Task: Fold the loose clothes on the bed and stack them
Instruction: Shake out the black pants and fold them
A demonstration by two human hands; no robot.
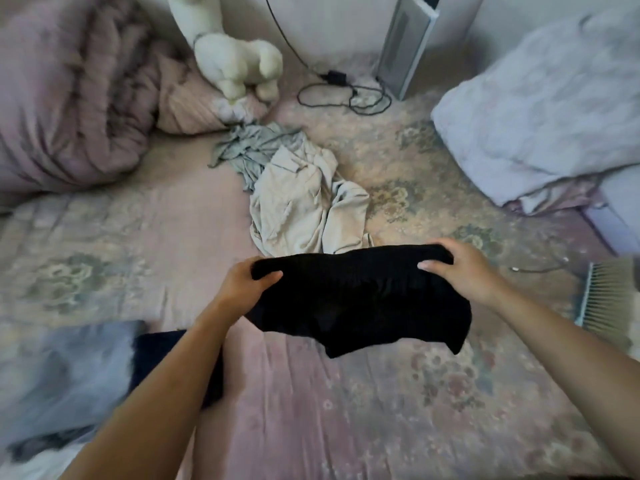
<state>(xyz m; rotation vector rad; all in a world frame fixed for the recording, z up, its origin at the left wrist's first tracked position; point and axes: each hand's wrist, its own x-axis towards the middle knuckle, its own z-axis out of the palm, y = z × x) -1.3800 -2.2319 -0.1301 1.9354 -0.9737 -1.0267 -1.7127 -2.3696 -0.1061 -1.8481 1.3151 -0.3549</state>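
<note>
The left hand (pixel 247 280) and right hand (pixel 460 268) each pinch a top corner of the black garment (pixel 356 296) in the middle of the frame, probably to hang it flat for folding.

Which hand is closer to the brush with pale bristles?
Right. The right hand grips the black knitted garment on the side toward the pale-bristled brush; the left hand holds the garment's far end.

— What's at twelve o'clock?
— A pale wall (pixel 339 26), a grey panel (pixel 403 46) leaning on it, black cable (pixel 343 95) coiled below.
— And the bed (pixel 294 393)?
— Pink floral cover; rumpled quilt (pixel 69 98) at ten, lilac pillow (pixel 540 109) at two. Soft, even light.
</note>
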